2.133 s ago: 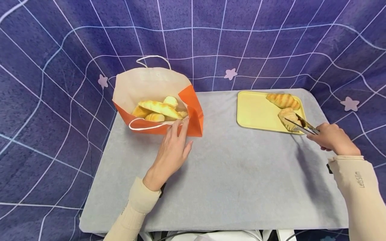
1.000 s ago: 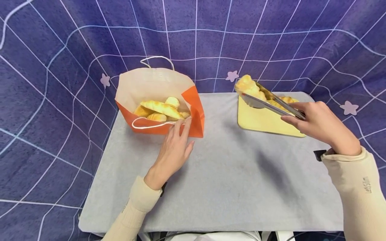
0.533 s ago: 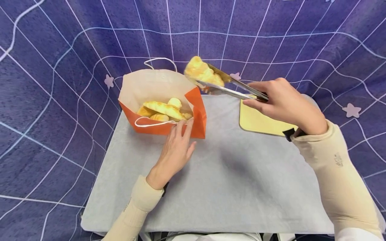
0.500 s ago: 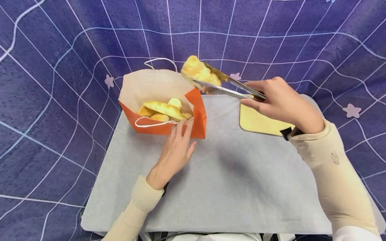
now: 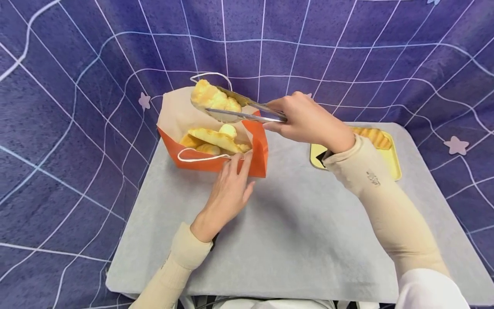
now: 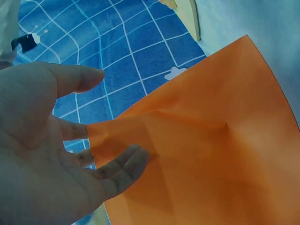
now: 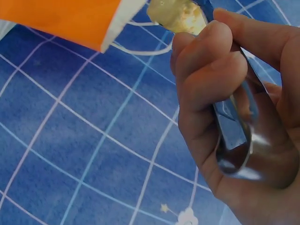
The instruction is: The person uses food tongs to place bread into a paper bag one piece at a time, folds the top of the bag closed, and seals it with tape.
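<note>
My right hand grips metal tongs, whose arms clasp a lumpy, golden piece of bread above the mouth of an orange paper bag. In the right wrist view, my fingers wrap round the tongs near their bent end. The bag stands upright and open, with a long loaf, a small round bun and other bread inside. My left hand rests at the bag's front rim with fingers nearly straight. In the left wrist view, some fingers pass behind the orange paper; the thumb stands apart.
A yellow tray lies at the right of the grey table, bearing a ridged bread, partly behind my right forearm. White cord handles stick out from the bag's front and back. A blue gridded curtain hangs behind.
The tongs lifted the lumpy bread off the tray and carried it left to above the bag's mouth. My left hand has stayed at the bag's rim.
</note>
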`<state>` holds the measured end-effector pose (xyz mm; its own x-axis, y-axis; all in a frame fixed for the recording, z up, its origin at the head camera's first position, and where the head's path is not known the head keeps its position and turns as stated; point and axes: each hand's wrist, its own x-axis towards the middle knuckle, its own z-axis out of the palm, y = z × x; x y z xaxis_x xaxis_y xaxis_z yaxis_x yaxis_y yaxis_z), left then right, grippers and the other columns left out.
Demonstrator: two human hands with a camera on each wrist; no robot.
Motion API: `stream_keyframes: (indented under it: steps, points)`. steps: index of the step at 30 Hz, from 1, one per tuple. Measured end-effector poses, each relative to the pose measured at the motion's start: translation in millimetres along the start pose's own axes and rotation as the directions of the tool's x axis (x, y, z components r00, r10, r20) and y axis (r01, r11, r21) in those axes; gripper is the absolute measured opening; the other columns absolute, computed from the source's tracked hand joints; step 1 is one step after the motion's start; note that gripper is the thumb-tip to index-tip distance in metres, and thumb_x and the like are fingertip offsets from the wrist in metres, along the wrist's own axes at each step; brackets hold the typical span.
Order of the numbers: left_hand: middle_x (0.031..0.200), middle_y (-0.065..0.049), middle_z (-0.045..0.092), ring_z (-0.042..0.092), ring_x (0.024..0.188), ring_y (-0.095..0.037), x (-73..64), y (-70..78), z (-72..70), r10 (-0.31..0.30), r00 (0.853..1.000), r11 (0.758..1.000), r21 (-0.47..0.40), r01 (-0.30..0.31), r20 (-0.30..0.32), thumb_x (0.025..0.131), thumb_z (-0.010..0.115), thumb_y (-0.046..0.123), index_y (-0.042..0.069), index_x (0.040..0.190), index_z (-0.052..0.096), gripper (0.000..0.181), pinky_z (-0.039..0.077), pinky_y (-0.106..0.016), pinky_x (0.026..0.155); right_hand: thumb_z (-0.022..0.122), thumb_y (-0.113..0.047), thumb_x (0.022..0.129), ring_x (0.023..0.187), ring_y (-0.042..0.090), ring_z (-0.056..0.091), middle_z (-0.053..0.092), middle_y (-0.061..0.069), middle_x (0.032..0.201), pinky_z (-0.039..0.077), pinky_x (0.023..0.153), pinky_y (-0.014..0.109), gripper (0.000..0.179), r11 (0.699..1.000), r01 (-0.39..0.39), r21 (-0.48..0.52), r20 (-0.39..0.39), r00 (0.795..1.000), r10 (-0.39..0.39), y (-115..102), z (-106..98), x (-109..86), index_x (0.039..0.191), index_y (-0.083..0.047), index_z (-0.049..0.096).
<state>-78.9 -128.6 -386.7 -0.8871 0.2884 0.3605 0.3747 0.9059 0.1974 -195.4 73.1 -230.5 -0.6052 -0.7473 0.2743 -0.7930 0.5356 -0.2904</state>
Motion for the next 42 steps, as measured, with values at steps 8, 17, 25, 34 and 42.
stream_keyframes:
  steps: [8, 17, 25, 34, 42]
  points:
    - [0.143, -0.017, 0.037, 0.048, 0.119, -0.037, 1.0, 3.4, 1.7, 0.007, 1.000, 1.000, -0.005, -0.007, 0.007, 0.089, 0.073, 0.024, 0.009, 0.155, 0.029, 0.081, 0.043, -0.045, 0.100, 0.070, -0.021, 0.090, 0.051, 0.016, 0.041, 0.047, -0.001, 0.060, 0.037, 0.053, 0.032, 0.012, 1.000, -0.015, -0.012, 0.055, 0.998, 0.016, 12, 17, 20.1, 0.087, -0.010, 0.072]
    - [0.138, -0.016, 0.038, 0.045, 0.115, -0.034, 0.3, 4.7, 2.1, -0.010, 1.000, 1.000, -0.030, 0.009, -0.023, 0.088, 0.075, 0.025, 0.009, 0.155, 0.029, 0.082, 0.047, -0.043, 0.092, 0.069, -0.023, 0.090, 0.056, 0.019, 0.047, 0.052, 0.001, 0.064, 0.040, 0.055, 0.033, 0.015, 0.996, -0.077, -0.044, 0.103, 0.991, 0.081, 20, 27, 27.5, 0.084, -0.009, 0.070]
    - [0.139, -0.016, 0.037, 0.045, 0.114, -0.034, 0.7, 4.9, 2.3, -0.014, 0.999, 1.000, -0.028, 0.013, -0.029, 0.088, 0.074, 0.025, 0.009, 0.155, 0.028, 0.083, 0.046, -0.044, 0.091, 0.070, -0.026, 0.089, 0.055, 0.021, 0.048, 0.055, 0.001, 0.063, 0.040, 0.053, 0.035, 0.018, 0.995, -0.080, -0.058, 0.084, 0.993, 0.084, 22, 32, 27.9, 0.090, -0.009, 0.074]
    - [0.141, -0.016, 0.036, 0.046, 0.115, -0.036, 1.4, 3.6, 1.6, -0.003, 0.999, 1.000, -0.027, 0.002, -0.033, 0.089, 0.074, 0.023, 0.009, 0.156, 0.026, 0.083, 0.048, -0.045, 0.091, 0.071, -0.027, 0.090, 0.055, 0.020, 0.050, 0.058, 0.004, 0.068, 0.041, 0.056, 0.034, 0.020, 0.992, -0.119, -0.037, 0.094, 0.988, 0.122, 23, 27, 21.6, 0.094, -0.008, 0.072]
    - [0.142, -0.016, 0.036, 0.045, 0.114, -0.034, 0.8, 1.6, 1.1, -0.017, 1.000, 0.999, -0.029, 0.017, -0.020, 0.089, 0.073, 0.024, 0.011, 0.157, 0.024, 0.085, 0.047, -0.044, 0.090, 0.072, -0.031, 0.090, 0.054, 0.018, 0.049, 0.057, 0.001, 0.065, 0.039, 0.064, 0.036, 0.032, 0.994, -0.108, -0.033, 0.035, 0.993, 0.109, 30, 16, -0.2, 0.113, -0.009, 0.073]
